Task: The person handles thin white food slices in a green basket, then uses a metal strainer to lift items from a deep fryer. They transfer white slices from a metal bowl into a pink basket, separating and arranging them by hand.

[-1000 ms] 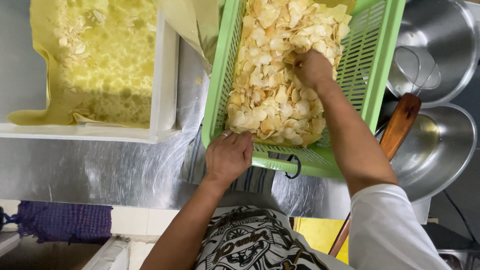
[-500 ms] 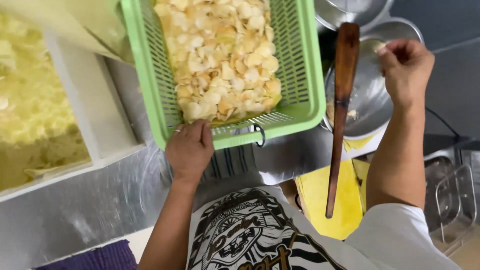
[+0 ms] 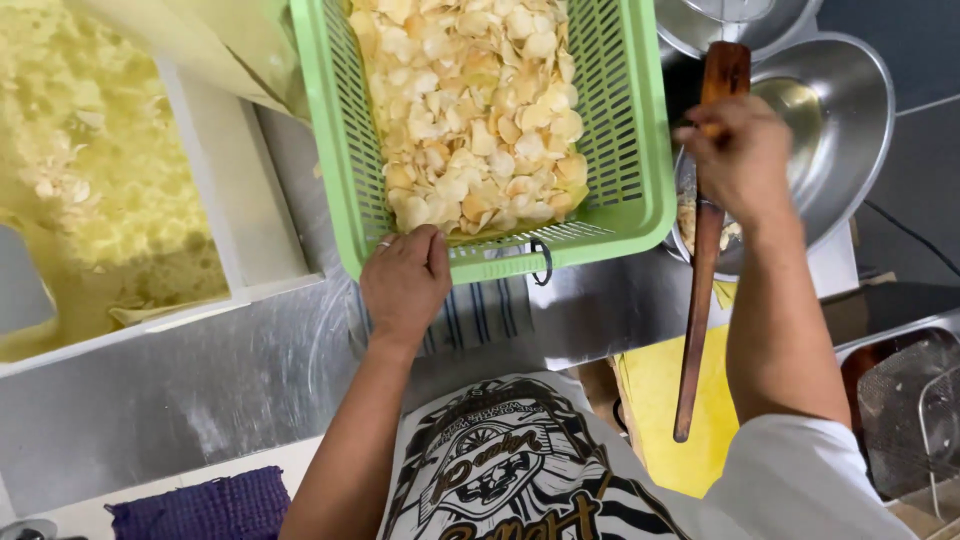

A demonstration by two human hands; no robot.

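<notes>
Fingers of right hand (image 3: pixel 742 155) now over wooden stick (image 3: pixel 703 250); left hand (image 3: pixel 405 280) unchanged on basket (image 3: pixel 620 215).

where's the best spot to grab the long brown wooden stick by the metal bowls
Probably the upper half of the long brown wooden stick, coming from its right side, where the right hand is closed on it. The shaft is slim and bare; its top end rests at the metal bowl, its lower end hangs free.
</notes>
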